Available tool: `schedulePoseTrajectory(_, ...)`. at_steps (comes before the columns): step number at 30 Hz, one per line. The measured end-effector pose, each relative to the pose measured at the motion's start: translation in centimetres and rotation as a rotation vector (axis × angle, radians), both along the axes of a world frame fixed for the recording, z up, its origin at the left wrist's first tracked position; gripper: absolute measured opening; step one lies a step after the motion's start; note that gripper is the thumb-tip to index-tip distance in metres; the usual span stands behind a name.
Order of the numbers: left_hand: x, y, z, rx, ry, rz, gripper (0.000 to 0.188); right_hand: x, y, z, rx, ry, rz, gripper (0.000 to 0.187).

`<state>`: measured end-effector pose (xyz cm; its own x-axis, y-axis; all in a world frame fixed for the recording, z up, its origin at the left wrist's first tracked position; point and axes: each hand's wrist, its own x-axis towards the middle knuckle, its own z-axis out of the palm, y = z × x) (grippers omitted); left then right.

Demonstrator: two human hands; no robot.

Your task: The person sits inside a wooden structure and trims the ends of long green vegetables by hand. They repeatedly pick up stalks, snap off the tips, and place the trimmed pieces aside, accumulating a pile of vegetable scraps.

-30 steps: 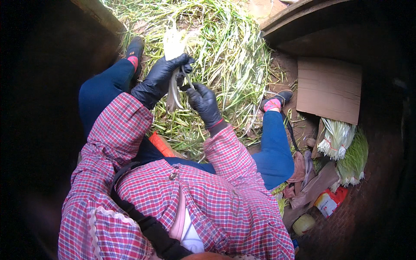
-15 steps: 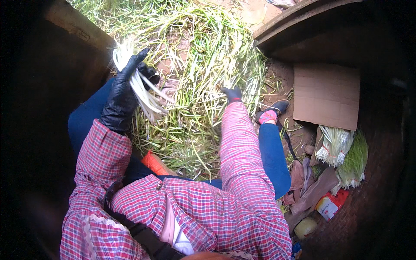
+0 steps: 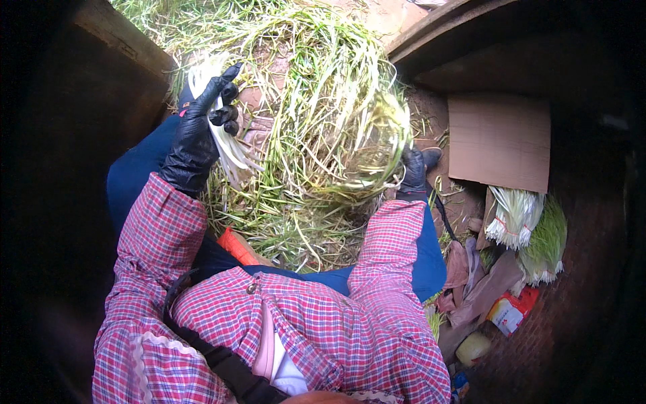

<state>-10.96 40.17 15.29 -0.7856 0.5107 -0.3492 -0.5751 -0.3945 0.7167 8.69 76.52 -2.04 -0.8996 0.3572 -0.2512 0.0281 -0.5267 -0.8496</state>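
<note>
My left hand (image 3: 195,128), in a black glove, is closed around a bundle of pale, white-stemmed chives (image 3: 232,153). Its stems stick out above the thumb and hang below the palm. Out to the right, over my right leg, my right hand (image 3: 412,170), also gloved in dark material, is closed at the edge of a blurred, looping tuft of yellow-green chive leaves (image 3: 377,145). The fingers of that hand are partly hidden. A wide heap of loose green and yellow chive leaves (image 3: 303,128) covers the ground between my legs.
On the right, a cardboard sheet (image 3: 499,141) leans over tied white chive bundles (image 3: 517,217) and a greener bundle (image 3: 544,242). Nearby lie a red-and-white packet (image 3: 511,311) and a round pale object (image 3: 473,349). Dark wooden boards (image 3: 124,44) flank both sides.
My right hand has swung right from the middle of the heap to beside my right shoe, with leaves trailing in a blur. The left hand still holds its chives, barely shifted.
</note>
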Motion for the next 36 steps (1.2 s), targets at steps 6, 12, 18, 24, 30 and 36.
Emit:
schedulePoseTrajectory(6, -0.2, 0.4, -2.2, 0.096, 0.014, -0.082, 0.044, 2.6, 1.5, -4.6, 0.591, -0.502, -0.012, 0.033)
schedulePoseTrajectory(12, 1.2, 1.0, -3.8, 0.082, -0.138, -0.052, 0.038, 1.3, 1.3, -7.8, 1.254, -0.624, -0.398, 0.033)
schedulePoseTrajectory(18, 2.7, 2.0, -3.1, -0.088, -0.207, -0.06, 0.03, -7.9, -4.0, -8.6, 1.018, -0.547, -0.116, 0.037)
schedulePoseTrajectory(24, 3.1, 2.1, -1.5, -0.178, -0.208, -0.084, 0.032, -10.8, -6.0, -7.0, 0.911, -0.805, 0.053, 0.031)
schedulePoseTrajectory(30, 2.4, 2.0, -1.9, -0.192, -0.188, -0.073, 0.033, -3.9, -3.1, 2.6, 0.228, 0.028, -0.188, 0.012)
schedulePoseTrajectory(36, 2.4, 2.0, -2.8, 0.012, -0.137, -0.125, 0.031, 0.1, -6.1, 6.2, 0.237, -0.504, 0.165, 0.034)
